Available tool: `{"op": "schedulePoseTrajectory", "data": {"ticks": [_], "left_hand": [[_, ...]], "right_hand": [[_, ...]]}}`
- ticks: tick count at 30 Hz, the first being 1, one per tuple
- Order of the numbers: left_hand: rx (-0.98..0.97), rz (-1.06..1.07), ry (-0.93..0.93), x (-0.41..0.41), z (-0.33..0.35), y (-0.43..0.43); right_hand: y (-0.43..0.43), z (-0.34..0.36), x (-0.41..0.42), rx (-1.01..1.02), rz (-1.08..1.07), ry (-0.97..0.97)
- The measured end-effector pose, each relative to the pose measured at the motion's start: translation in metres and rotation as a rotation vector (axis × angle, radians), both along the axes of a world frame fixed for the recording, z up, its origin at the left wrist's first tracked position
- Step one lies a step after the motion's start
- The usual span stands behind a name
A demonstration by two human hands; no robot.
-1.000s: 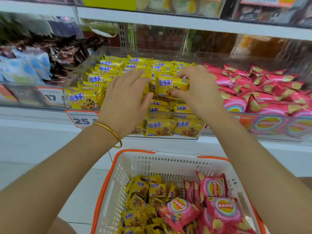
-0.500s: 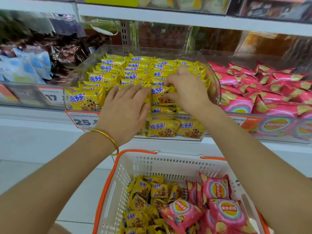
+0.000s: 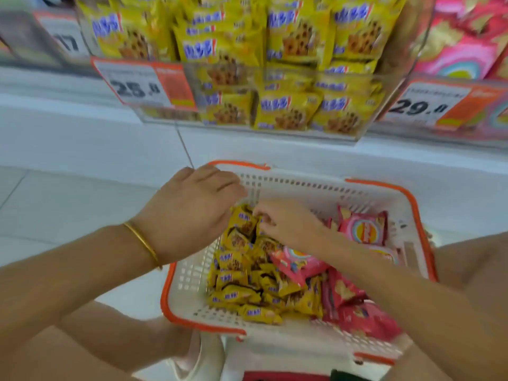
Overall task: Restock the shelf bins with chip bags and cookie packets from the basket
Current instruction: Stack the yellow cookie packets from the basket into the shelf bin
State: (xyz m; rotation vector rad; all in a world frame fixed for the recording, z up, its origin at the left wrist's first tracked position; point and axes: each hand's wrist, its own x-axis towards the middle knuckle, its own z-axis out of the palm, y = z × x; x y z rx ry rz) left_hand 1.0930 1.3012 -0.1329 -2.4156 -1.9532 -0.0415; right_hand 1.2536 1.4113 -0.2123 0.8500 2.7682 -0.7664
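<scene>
Both hands are down in the basket (image 3: 302, 188). The right hand (image 3: 288, 224) curls its fingers onto a yellow cookie packet (image 3: 243, 225) atop the pile. I read it as a pinch, though blur limits certainty. The left hand (image 3: 192, 213) hovers knuckles-up over the far left corner. I cannot tell if it holds anything. Pink chip bags (image 3: 360, 229) fill the basket's right side. The shelf bin (image 3: 357, 137) above is packed.

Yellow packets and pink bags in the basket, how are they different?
The yellow cookie packets are small; the pink chip bags are bigger. The yellow cookie packets show brown cookies; the pink chip bags show a round logo. The packets lie on the left of the basket, the bags on the right. Both are sealed snacks piled loose.
</scene>
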Motion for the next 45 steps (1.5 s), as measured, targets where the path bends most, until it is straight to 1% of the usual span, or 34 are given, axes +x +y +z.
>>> {"op": "schedulePoseTrajectory", "data": {"ticks": [1, 2, 4, 5, 7, 9, 11, 12, 14, 15, 20, 22, 24, 25, 27, 29, 30, 32, 34, 35, 37, 38, 39, 40, 41, 43, 45], "left_hand": [[-0.066, 0.005, 0.03, -0.004, -0.006, -0.004], [-0.121, 0.016, 0.054, -0.007, -0.01, -0.006], [-0.234, 0.074, 0.077, -0.006, -0.014, -0.007], [-0.258, 0.104, 0.102, -0.004, -0.015, -0.005], [-0.315, 0.13, 0.15, -0.005, -0.021, 0.005], [-0.383, 0.123, 0.159, -0.002, -0.019, 0.017], [-0.365, 0.098, 0.159, -0.004, -0.017, 0.025], [-0.362, 0.106, 0.153, -0.007, -0.017, 0.027], [-0.393, 0.124, 0.159, -0.011, -0.018, 0.029], [-0.419, 0.131, 0.159, -0.011, -0.02, 0.03], [-0.544, 0.185, 0.084, -0.007, -0.027, 0.04], [-0.607, 0.221, -0.045, -0.003, -0.023, 0.046], [-0.637, 0.258, -0.268, 0.004, -0.015, 0.052], [-0.617, 0.267, -0.37, 0.008, -0.01, 0.055], [-0.533, 0.255, -0.485, 0.016, 0.002, 0.063], [-0.409, 0.219, -0.533, 0.026, 0.021, 0.07], [-0.328, 0.191, -0.54, 0.031, 0.033, 0.072], [-0.159, 0.13, -0.536, 0.039, 0.055, 0.076], [0.016, 0.09, -0.558, 0.044, 0.075, 0.081], [0.106, 0.083, -0.602, 0.045, 0.084, 0.084], [0.297, 0.107, -0.72, 0.042, 0.097, 0.09], [0.404, 0.123, -0.708, 0.037, 0.102, 0.094], [0.496, 0.13, -0.628, 0.033, 0.106, 0.099], [0.544, 0.131, -0.514, 0.028, 0.108, 0.105], [0.54, 0.134, -0.399, 0.025, 0.108, 0.112], [0.444, 0.116, -0.216, 0.021, 0.105, 0.125], [0.361, 0.098, -0.097, 0.026, 0.1, 0.136]], "right_hand": [[-0.004, -0.03, -0.006, -0.072, 0.057, -0.111], [-0.01, -0.056, -0.011, -0.137, 0.075, -0.181], [-0.024, -0.101, -0.02, -0.239, 0.022, -0.241], [-0.031, -0.119, -0.026, -0.262, -0.017, -0.251], [-0.047, -0.148, -0.036, -0.254, -0.097, -0.28], [-0.062, -0.165, -0.04, -0.215, -0.22, -0.322], [-0.072, -0.175, -0.038, -0.161, -0.309, -0.334], [-0.073, -0.177, -0.036, -0.134, -0.31, -0.306], [-0.063, -0.167, -0.031, -0.145, -0.318, -0.191], [-0.054, -0.156, -0.027, -0.2, -0.329, -0.137], [-0.005, -0.057, 0.008, -0.577, -0.349, 0.088], [0.004, -0.018, 0.022, -0.68, -0.386, 0.198], [0.008, 0.011, 0.034, -0.731, -0.405, 0.262], [0.01, 0.022, 0.039, -0.738, -0.41, 0.299], [0.015, 0.047, 0.047, -0.697, -0.408, 0.344], [0.021, 0.078, 0.053, -0.621, -0.4, 0.383], [0.024, 0.095, 0.055, -0.538, -0.372, 0.393], [0.027, 0.129, 0.056, -0.284, -0.291, 0.39], [0.03, 0.157, 0.054, -0.058, -0.267, 0.384], [0.033, 0.17, 0.053, 0.019, -0.277, 0.393], [0.045, 0.193, 0.052, 0.151, -0.33, 0.47], [0.052, 0.204, 0.05, 0.212, -0.376, 0.52], [0.06, 0.212, 0.047, 0.274, -0.425, 0.553], [0.067, 0.219, 0.043, 0.343, -0.46, 0.568], [0.073, 0.224, 0.039, 0.411, -0.483, 0.548], [0.082, 0.228, 0.026, 0.533, -0.491, 0.442], [0.086, 0.227, 0.012, 0.63, -0.506, 0.311]]}}
